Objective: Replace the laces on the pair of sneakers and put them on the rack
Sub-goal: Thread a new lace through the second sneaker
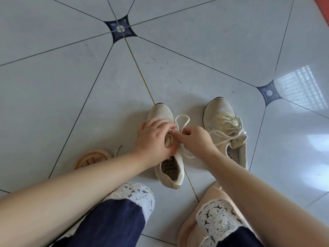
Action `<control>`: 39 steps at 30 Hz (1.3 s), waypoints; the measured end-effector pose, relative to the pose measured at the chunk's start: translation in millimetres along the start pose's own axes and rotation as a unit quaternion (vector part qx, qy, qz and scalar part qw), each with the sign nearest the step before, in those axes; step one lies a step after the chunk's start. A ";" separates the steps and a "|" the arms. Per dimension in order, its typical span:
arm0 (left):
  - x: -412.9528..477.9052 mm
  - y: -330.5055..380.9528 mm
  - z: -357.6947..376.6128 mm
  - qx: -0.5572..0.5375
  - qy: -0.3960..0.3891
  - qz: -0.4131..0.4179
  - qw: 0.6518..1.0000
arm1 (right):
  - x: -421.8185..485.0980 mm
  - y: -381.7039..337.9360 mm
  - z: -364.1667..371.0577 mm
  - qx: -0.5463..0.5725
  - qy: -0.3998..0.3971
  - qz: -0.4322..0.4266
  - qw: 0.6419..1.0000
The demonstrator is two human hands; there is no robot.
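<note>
Lace (181,120) pinched between both hands' fingers (175,135) over sneaker (162,112).

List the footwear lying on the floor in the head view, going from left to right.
Pink slipper → sneaker being laced → laced sneaker

Bright daylight, window glare on floor (302,90) right, edges warped
</note>
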State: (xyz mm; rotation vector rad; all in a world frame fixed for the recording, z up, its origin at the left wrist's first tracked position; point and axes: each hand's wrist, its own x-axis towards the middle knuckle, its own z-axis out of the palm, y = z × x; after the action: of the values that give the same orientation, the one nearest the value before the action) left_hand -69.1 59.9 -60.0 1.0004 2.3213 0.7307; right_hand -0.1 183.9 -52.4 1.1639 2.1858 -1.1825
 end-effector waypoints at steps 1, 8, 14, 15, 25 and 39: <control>0.6 -0.3 0.4 0.001 -0.007 0.000 1.000 | 0.3 0.0 -0.9 0.003 0.017 -0.011 1.000; 2.5 -4.3 1.0 0.007 -0.018 0.000 1.000 | 2.2 2.4 -26.4 0.040 0.139 -0.023 0.989; 5.8 -8.6 -1.2 0.002 -0.021 0.004 1.000 | 1.3 9.2 -52.0 0.136 0.204 0.025 0.969; 6.4 -9.0 -1.9 -0.001 -0.018 0.006 1.000 | 1.5 9.0 -53.1 0.139 0.206 0.022 0.968; -22.9 -29.8 -13.8 -0.005 -0.046 -0.014 0.999 | -2.4 11.3 -50.9 -0.081 0.091 0.003 0.993; -29.6 -39.9 -18.0 -0.126 0.016 -0.068 0.990 | -32.6 -12.5 2.1 -0.124 -0.019 -0.190 0.974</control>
State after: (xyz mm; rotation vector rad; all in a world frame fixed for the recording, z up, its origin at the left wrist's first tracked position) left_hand -82.2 9.0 -65.8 0.7157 2.2294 0.9617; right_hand 8.4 162.7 -25.8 0.6338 2.5108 -1.0193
